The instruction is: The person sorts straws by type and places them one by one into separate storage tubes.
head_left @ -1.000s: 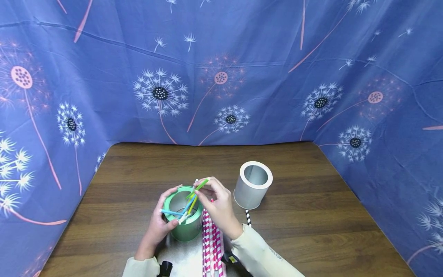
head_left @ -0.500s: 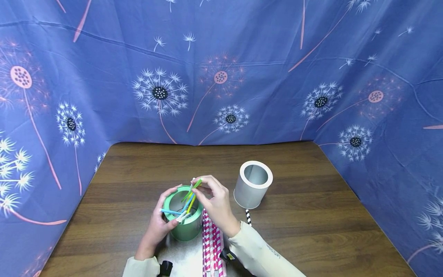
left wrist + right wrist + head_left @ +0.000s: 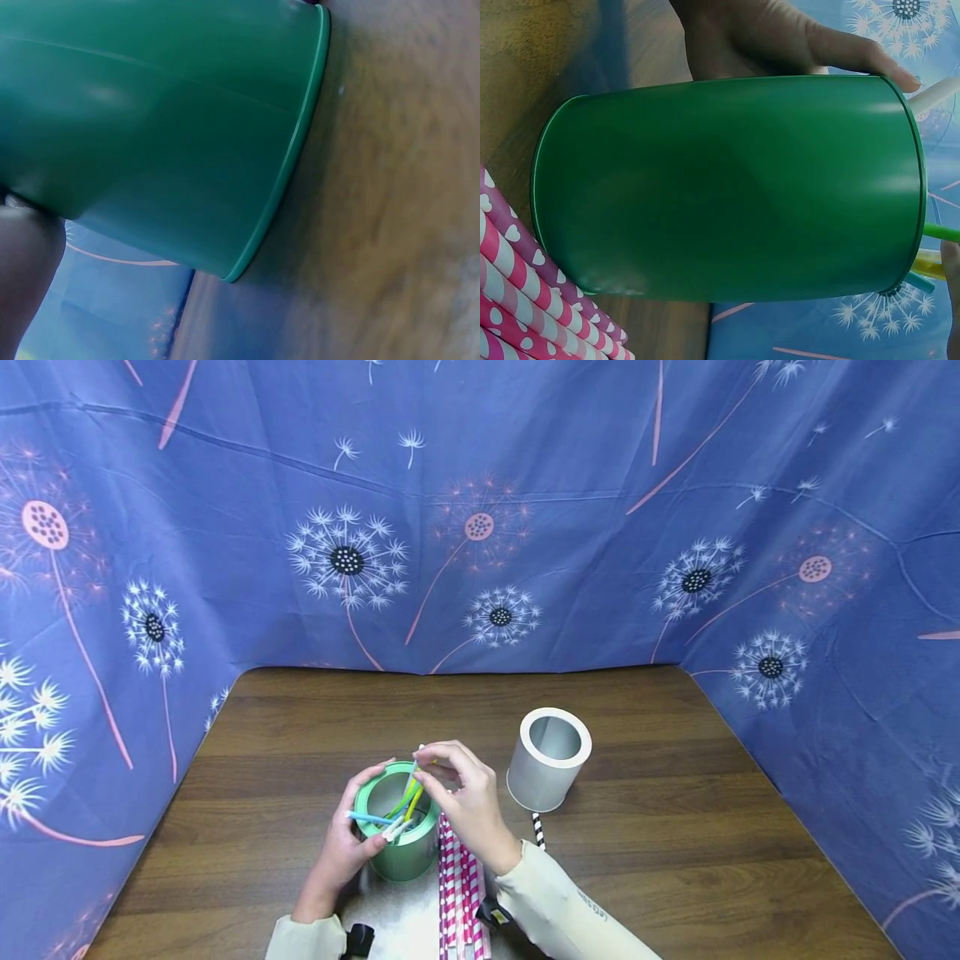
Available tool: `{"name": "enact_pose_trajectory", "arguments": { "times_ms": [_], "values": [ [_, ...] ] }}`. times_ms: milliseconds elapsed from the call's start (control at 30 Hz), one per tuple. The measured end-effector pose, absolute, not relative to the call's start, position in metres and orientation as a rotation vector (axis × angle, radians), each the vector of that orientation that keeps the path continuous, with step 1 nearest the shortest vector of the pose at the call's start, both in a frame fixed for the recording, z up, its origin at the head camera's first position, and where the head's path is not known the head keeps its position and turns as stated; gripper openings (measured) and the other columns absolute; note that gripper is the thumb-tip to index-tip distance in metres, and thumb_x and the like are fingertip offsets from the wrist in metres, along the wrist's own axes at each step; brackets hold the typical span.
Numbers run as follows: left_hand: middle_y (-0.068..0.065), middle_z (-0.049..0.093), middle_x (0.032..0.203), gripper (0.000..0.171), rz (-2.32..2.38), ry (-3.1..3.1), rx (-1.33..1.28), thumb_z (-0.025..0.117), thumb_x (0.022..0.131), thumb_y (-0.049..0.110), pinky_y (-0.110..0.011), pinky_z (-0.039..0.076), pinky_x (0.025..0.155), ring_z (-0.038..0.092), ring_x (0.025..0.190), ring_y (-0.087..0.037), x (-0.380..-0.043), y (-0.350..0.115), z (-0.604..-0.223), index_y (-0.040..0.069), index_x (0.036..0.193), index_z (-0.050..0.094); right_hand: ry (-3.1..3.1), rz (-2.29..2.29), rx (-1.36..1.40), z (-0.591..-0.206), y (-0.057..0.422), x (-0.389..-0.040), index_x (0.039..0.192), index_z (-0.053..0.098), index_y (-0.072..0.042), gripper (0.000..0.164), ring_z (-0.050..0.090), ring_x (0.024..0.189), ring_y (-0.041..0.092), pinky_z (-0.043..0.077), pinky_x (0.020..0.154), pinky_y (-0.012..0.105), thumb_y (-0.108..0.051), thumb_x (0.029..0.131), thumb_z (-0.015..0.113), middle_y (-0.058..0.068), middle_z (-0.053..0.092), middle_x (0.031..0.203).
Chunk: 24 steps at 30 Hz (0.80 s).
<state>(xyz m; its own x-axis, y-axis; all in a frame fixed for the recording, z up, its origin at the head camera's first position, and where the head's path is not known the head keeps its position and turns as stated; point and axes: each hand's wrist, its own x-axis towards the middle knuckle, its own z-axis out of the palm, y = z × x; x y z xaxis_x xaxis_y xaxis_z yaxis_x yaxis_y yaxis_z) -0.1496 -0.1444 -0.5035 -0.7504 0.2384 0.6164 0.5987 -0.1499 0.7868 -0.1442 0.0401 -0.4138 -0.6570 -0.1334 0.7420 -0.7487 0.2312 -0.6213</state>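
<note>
The left hand (image 3: 347,831) grips a green can (image 3: 405,860) by its side and rim, with the thumb at the near edge. Inside the can lean several straws: a blue straw (image 3: 369,818) across the left rim, a yellow straw (image 3: 413,803), white ones (image 3: 393,832) at the front, and a green straw (image 3: 939,232). Above the can's opening, the right hand (image 3: 468,802) has its thumb and fingertips together at the upper end of the green straw; the exact grip is partly hidden. Green can wall (image 3: 165,135) fills much of the left wrist view.
Pink-and-white patterned straws (image 3: 459,893) lie just right of the green can, below the right forearm. A white can (image 3: 543,785) stands farther right, with a black-and-white striped straw (image 3: 537,831) in front. A patterned blue cloth (image 3: 480,593) hangs behind the wooden table (image 3: 660,827).
The right hand has shifted slightly left, and the green straw has gone down into the green can. The left hand keeps its hold on the can.
</note>
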Motion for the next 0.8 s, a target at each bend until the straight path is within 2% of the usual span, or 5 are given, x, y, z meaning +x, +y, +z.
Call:
{"name": "enact_pose_trajectory", "arguments": {
  "times_ms": [233,433,567,800],
  "values": [
    [0.0,0.047,0.148,0.078,-2.006,-1.867,-0.933,0.071,0.085,0.037,-0.015,0.041,0.098,0.052,0.123,-0.005,-0.148,-0.144,-0.503,-0.004,0.142,0.036,-1.92,1.455,0.804,-0.413,0.047,-0.139,0.105,0.063,0.004,0.021,0.071,0.091,0.029,0.057,0.082,0.028,0.006,0.084,0.068,0.018,0.067,0.1],
    [-0.003,0.047,0.147,0.08,-2.017,-1.816,-0.961,0.071,0.086,0.037,-0.016,0.042,0.098,0.052,0.124,-0.006,-0.15,-0.144,-0.505,-0.008,0.14,0.035,-1.878,1.525,0.758,-0.414,0.056,-0.135,0.103,0.063,0.006,0.02,0.07,0.09,0.033,0.057,0.081,0.029,0.009,0.083,0.067,0.021,0.065,0.099],
    [-0.004,0.047,0.147,0.08,-2.011,-1.819,-0.962,0.071,0.086,0.038,-0.015,0.042,0.099,0.052,0.125,-0.006,-0.15,-0.144,-0.506,-0.008,0.14,0.035,-1.869,1.567,0.711,-0.415,0.065,-0.131,0.104,0.062,0.006,0.02,0.069,0.094,0.028,0.057,0.083,0.029,0.007,0.084,0.067,0.022,0.064,0.1],
    [-0.004,0.047,0.148,0.079,-2.018,-1.842,-0.947,0.072,0.085,0.037,-0.016,0.042,0.098,0.052,0.125,-0.007,-0.149,-0.145,-0.506,-0.006,0.141,0.035,-1.805,1.571,0.631,-0.42,0.085,-0.127,0.104,0.06,0.01,0.024,0.067,0.099,0.007,0.056,0.084,0.026,0.014,0.081,0.066,0.025,0.064,0.098]
  ]
}}
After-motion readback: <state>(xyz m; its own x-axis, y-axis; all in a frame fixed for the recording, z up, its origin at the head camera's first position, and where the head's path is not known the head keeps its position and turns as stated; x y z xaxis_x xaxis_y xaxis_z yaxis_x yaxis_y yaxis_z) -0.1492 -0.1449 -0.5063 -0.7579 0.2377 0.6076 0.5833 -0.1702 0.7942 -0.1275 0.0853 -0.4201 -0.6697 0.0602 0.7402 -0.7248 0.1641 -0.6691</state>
